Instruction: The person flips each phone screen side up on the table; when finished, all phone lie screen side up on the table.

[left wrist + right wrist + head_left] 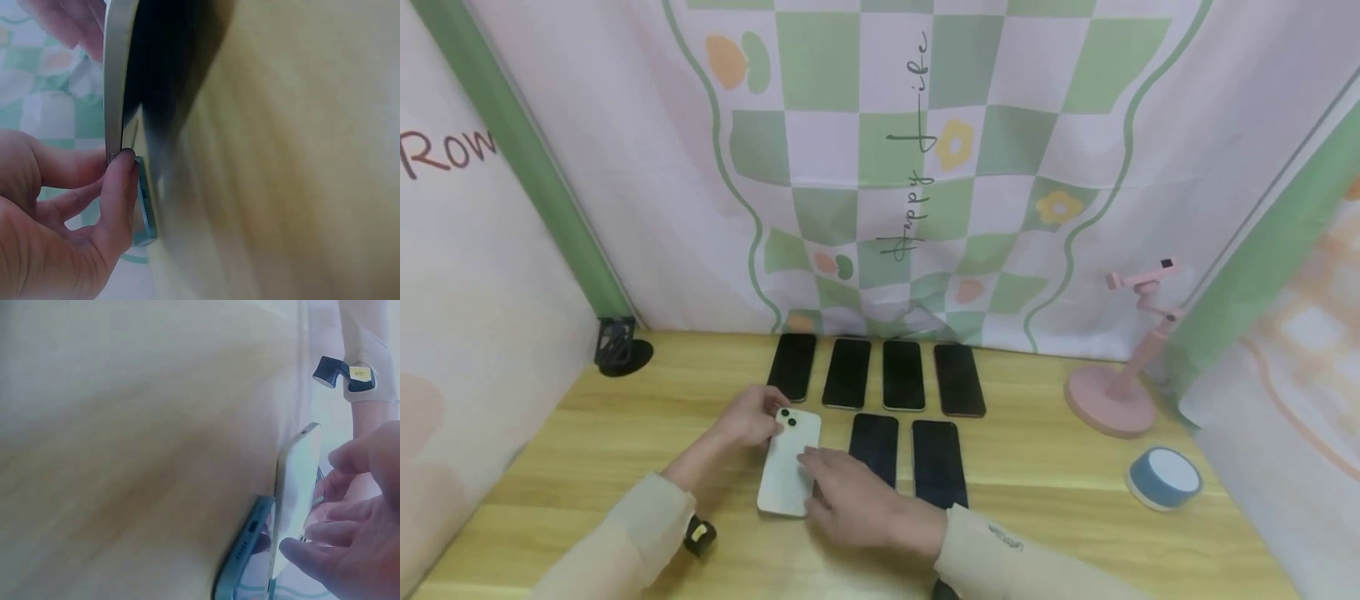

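A white-backed smartphone (790,467) is held with its camera side up, tilted off the table in the left wrist view. My left hand (751,417) pinches its upper left edge between thumb and fingers. Over its right side reaches my right hand (853,496), fingers extended and thumb apart; whether the fingertips touch the phone, I cannot tell. Just right of it a dark smartphone (874,442) lies screen up, partly hidden by the right hand. Beside that one is another dark smartphone (938,458). In the right wrist view, a blue-green phone edge (240,556) shows close to the white phone (297,481).
Several black-screened smartphones (847,372) form a row at the back of the wooden table (1037,517). A pink stand (1112,402) and a blue-and-white round object (1165,477) stand at the right. A black stand (623,354) is at the back left, before the curtain (880,167).
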### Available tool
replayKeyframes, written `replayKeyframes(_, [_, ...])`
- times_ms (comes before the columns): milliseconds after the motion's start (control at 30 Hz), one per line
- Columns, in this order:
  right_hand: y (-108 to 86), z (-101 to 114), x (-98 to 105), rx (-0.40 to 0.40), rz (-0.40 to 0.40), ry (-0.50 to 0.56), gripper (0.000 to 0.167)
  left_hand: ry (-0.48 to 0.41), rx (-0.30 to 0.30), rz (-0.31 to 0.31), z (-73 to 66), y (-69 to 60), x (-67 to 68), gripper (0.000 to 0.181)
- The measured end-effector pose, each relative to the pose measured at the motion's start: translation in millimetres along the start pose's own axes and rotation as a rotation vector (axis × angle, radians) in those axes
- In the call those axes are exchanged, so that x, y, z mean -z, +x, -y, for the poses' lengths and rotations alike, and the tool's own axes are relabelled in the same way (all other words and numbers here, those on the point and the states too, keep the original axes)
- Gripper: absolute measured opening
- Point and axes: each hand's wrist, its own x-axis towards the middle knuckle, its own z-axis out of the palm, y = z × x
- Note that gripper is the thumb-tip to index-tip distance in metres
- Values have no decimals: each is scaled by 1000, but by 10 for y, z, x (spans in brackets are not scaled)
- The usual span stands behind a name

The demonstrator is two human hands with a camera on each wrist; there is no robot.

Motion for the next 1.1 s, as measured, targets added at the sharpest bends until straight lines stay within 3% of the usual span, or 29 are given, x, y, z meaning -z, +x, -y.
replayKeyframes(233, [-59,-52,123,-77,-17,251,52,67,-4,7,-139,7,116,41])
replayKeyframes(533, [-138,-101,73,-89,17,387,48,330,-28,50,-405,8,229,49])
replayKeyframes(700, [-132,-111,74,-120,20,536,47,489,-16,90,-572,31,213,40])
replayKeyframes(800, [-130,-104,79,-137,24,652,45,559,-33,99,-665,55,168,23])
replayKeyframes(867, [-126,-96,81,-145,18,715,45,556,-44,108,-707,80,128,17])
replayKeyframes(967, [-118,-87,68,-161,-16,769,44,525,-74,101,-718,115,65,23])
replayKeyframes(1067, [-113,-82,47,-204,-62,887,44,474,-89,85,-683,123,7,12])
replayKeyframes(1100, [-112,-82,38,-222,-84,940,45,449,-92,81,-667,122,-11,18])
